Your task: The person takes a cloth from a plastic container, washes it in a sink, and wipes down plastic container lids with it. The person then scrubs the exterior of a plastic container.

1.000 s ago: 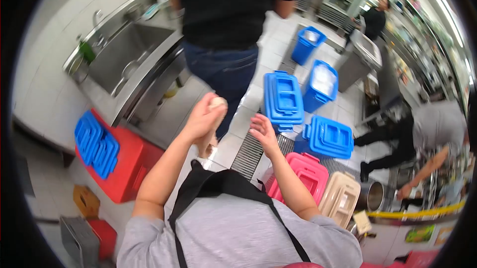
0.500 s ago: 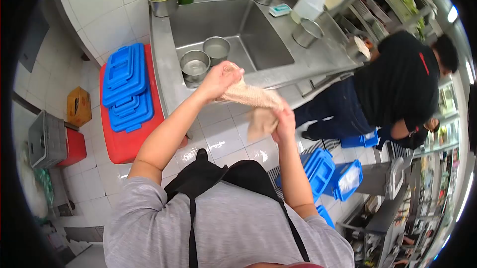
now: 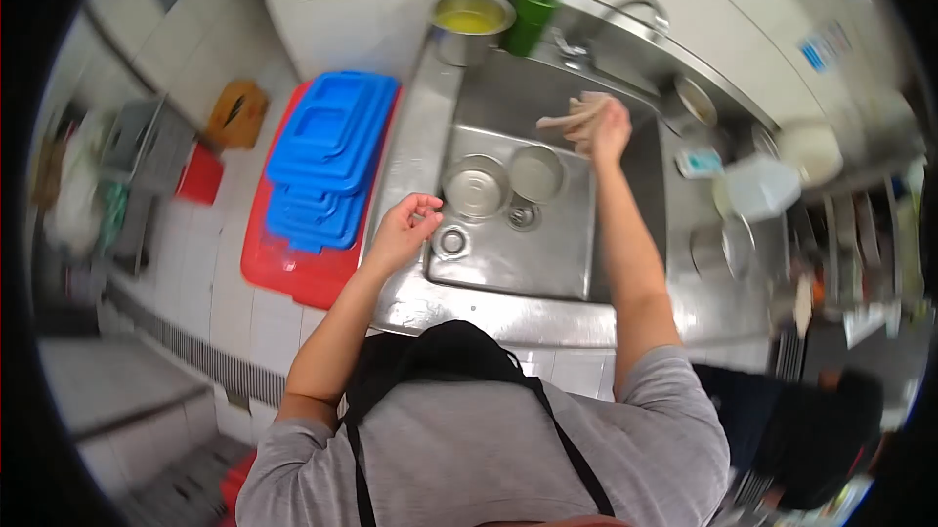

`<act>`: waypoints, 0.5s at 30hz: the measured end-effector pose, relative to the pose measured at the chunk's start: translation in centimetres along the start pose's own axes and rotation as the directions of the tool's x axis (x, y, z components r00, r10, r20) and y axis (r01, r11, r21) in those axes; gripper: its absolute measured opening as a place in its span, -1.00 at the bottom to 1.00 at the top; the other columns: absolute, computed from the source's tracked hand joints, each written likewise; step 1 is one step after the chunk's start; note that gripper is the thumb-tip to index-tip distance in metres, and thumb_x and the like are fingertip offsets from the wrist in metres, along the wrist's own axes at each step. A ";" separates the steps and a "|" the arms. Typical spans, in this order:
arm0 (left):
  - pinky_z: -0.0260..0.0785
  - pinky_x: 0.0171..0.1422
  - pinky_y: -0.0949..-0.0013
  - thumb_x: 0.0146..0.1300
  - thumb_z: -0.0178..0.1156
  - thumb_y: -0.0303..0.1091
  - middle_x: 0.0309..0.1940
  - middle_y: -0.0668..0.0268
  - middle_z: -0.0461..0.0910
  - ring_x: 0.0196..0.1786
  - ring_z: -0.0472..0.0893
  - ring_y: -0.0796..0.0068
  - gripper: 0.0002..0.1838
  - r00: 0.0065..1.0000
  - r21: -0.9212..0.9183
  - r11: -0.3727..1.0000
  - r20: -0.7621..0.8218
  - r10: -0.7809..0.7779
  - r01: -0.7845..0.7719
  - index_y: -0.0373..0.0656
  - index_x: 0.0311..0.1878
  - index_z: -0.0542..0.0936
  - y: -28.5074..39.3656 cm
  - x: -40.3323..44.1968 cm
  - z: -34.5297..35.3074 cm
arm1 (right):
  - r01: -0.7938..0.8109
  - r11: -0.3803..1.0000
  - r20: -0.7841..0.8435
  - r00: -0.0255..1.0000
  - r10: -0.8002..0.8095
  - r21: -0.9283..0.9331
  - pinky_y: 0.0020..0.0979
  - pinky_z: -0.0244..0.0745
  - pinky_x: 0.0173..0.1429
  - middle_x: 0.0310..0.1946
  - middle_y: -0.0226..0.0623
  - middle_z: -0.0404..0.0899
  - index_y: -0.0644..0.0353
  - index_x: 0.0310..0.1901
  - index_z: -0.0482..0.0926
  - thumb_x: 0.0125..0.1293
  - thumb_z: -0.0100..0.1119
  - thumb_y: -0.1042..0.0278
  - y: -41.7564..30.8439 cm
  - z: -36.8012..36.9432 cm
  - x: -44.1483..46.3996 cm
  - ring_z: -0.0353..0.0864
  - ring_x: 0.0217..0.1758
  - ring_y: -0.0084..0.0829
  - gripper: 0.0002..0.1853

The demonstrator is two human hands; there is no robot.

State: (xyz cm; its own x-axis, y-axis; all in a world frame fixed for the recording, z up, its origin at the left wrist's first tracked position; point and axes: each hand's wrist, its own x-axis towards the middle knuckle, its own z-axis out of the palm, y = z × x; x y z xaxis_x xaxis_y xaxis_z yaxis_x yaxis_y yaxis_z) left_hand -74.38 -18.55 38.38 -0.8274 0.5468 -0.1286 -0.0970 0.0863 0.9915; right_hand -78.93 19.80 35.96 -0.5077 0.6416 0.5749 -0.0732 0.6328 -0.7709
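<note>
My right hand (image 3: 612, 132) grips a crumpled beige cloth (image 3: 575, 121) over the far right part of the steel sink (image 3: 532, 268). Some of the cloth sticks out to the left of my fingers. At the sink's near left rim, my left hand (image 3: 403, 230) hovers with bent fingers, thumb apart, and nothing visible in it. Two round metal pots, a left one (image 3: 477, 187) and a right one (image 3: 538, 173), stand side by side on the sink floor between my hands. Near them are a drain (image 3: 523, 217) and a small round metal piece (image 3: 452, 242).
Along the back ledge are a pot of yellow liquid (image 3: 469, 22), a green bottle (image 3: 532, 17) and the faucet (image 3: 576, 50). Blue lids (image 3: 322, 136) lie on a red container (image 3: 264, 244) at left. A plastic jug (image 3: 760, 187) stands right; another person (image 3: 816, 434) is lower right.
I have turned toward the sink. My left hand has let go of the cloth and moved to the left rim. My right hand has carried the cloth over the sink.
</note>
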 end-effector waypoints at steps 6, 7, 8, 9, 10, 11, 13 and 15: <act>0.22 -0.44 0.65 0.09 0.11 -0.39 -0.47 0.46 0.36 -0.53 0.35 0.74 -0.78 0.919 0.012 0.987 -0.367 -0.146 0.162 -0.20 -0.17 0.45 -0.2 -2.0 -0.7 | 0.228 0.799 0.353 0.935 -0.021 -0.557 -0.25 0.25 0.07 -0.04 -0.06 0.39 0.26 0.11 0.21 0.16 -0.20 0.38 1.8 10.5 9.0 0.24 0.13 -0.12 -0.56; 0.21 -0.43 0.66 0.09 0.10 -0.40 -0.47 0.46 0.35 -0.53 0.35 0.75 -0.78 0.905 -0.018 0.986 -0.396 -0.159 0.165 -0.20 -0.16 0.45 -0.4 -2.3 -0.2 | 0.268 0.739 0.411 0.911 0.013 -0.618 -0.25 0.24 0.08 0.00 -0.07 0.36 0.26 0.11 0.22 0.14 -0.20 0.39 2.1 11.9 9.7 0.22 0.16 -0.14 -0.55; 0.21 -0.43 0.66 0.09 0.10 -0.39 -0.47 0.46 0.35 -0.53 0.35 0.75 -0.78 0.895 -0.035 0.984 -0.410 -0.175 0.176 -0.20 -0.16 0.45 -0.4 -2.4 0.3 | 0.291 0.676 0.444 0.894 0.060 -0.677 -0.26 0.25 0.09 0.03 -0.07 0.34 0.23 0.10 0.25 0.15 -0.22 0.37 2.4 13.1 10.4 0.23 0.15 -0.13 -0.56; 0.21 -0.43 0.66 0.09 0.10 -0.39 -0.47 0.46 0.35 -0.53 0.35 0.75 -0.78 0.887 -0.051 0.982 -0.421 -0.188 0.183 -0.20 -0.16 0.46 -0.4 -2.6 0.9 | 0.315 0.606 0.468 0.877 0.108 -0.731 -0.27 0.26 0.09 0.05 -0.08 0.32 0.20 0.09 0.28 0.15 -0.24 0.36 2.4 14.0 11.1 0.24 0.15 -0.13 -0.57; 0.21 -0.43 0.66 0.09 0.10 -0.39 -0.47 0.46 0.35 -0.53 0.35 0.75 -0.78 0.881 -0.064 0.979 -0.427 -0.203 0.194 -0.20 -0.16 0.46 -0.2 -2.6 1.3 | 0.336 0.529 0.482 0.861 0.162 -0.779 -0.28 0.28 0.10 0.07 -0.08 0.30 0.16 0.08 0.31 0.16 -0.26 0.34 2.6 14.7 11.2 0.25 0.14 -0.12 -0.58; 0.21 -0.44 0.66 0.09 0.10 -0.39 -0.46 0.46 0.35 -0.53 0.33 0.76 -0.78 0.878 -0.028 0.974 -0.428 -0.215 0.225 -0.19 -0.17 0.46 0.1 -2.2 1.8 | 0.361 0.591 0.526 0.841 0.129 -0.722 -0.34 0.28 0.05 -0.08 -0.08 0.44 0.22 0.01 0.39 0.05 -0.13 0.36 3.4 15.2 10.9 0.29 0.12 -0.19 -0.57; 0.21 -0.44 0.65 0.08 0.11 -0.38 -0.46 0.46 0.37 -0.53 0.32 0.76 -0.78 0.905 0.030 0.980 -0.390 -0.169 0.196 -0.18 -0.18 0.47 -0.1 -1.1 2.8 | 0.524 0.670 0.716 0.697 0.017 -0.526 -0.33 0.31 0.01 -0.14 -0.11 0.47 0.19 -0.04 0.43 0.00 -0.06 0.37 4.0 15.6 10.9 0.36 0.03 -0.22 -0.59; 0.22 -0.44 0.64 0.06 0.13 -0.38 -0.43 0.44 0.41 -0.52 0.32 0.77 -0.78 0.933 0.088 0.980 -0.334 -0.138 0.177 -0.18 -0.19 0.48 0.2 0.5 3.7 | 0.632 0.706 0.837 0.537 -0.104 -0.319 -0.33 0.33 -0.03 -0.19 -0.13 0.50 0.15 -0.08 0.46 -0.04 0.01 0.37 4.6 15.2 11.3 0.42 -0.06 -0.24 -0.61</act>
State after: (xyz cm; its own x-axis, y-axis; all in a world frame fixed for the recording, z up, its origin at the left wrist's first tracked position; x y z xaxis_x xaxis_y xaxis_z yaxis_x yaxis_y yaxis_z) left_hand -72.77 -15.23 38.42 -0.9426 0.2201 -0.2511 -0.1928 0.2552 0.9475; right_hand -98.11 23.36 34.78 -0.9837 -0.0837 0.1593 -0.0994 0.9907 -0.0933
